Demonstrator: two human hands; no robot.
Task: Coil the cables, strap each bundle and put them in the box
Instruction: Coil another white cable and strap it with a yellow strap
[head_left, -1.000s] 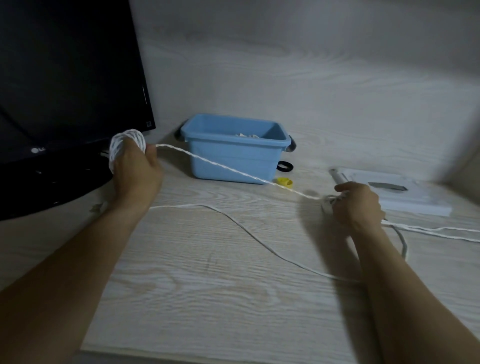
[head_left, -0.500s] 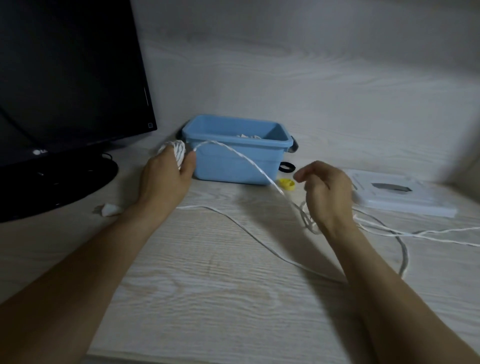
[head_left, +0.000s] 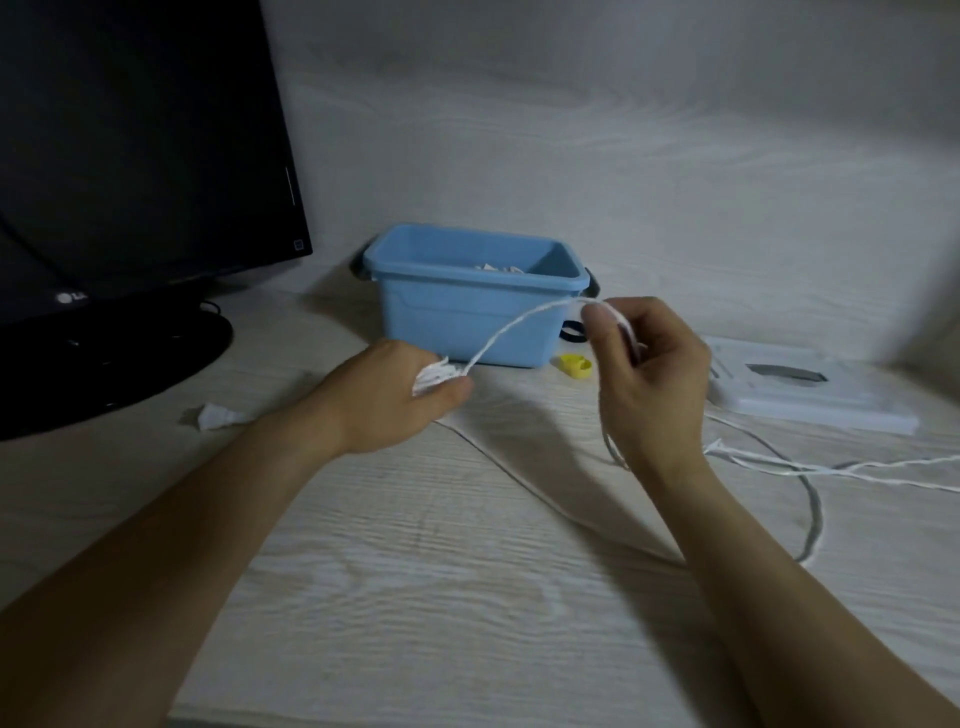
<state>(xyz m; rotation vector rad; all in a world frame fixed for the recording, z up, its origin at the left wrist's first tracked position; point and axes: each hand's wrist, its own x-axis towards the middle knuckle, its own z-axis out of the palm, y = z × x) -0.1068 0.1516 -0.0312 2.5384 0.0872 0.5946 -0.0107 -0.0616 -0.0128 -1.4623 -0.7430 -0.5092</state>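
2 hands (head_left: 395, 395) (head_left: 649, 374) gripping 1 white cable (head_left: 511, 328), 1 blue box (head_left: 467, 317)

The box (head_left: 470, 317) sits at the back of the worktop (head_left: 467, 597). Left of the box is the monitor (head_left: 130, 156), right of it a flat device (head_left: 810, 387). Two strap rings (head_left: 575, 366) lie just beside its right corner, loose cable (head_left: 810, 467) further right and nearer.

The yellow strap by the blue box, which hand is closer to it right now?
Right. The right hand, pinching the white cable, is raised just to the right of the yellow strap. The left hand, gripping the coil, sits farther off to its left.
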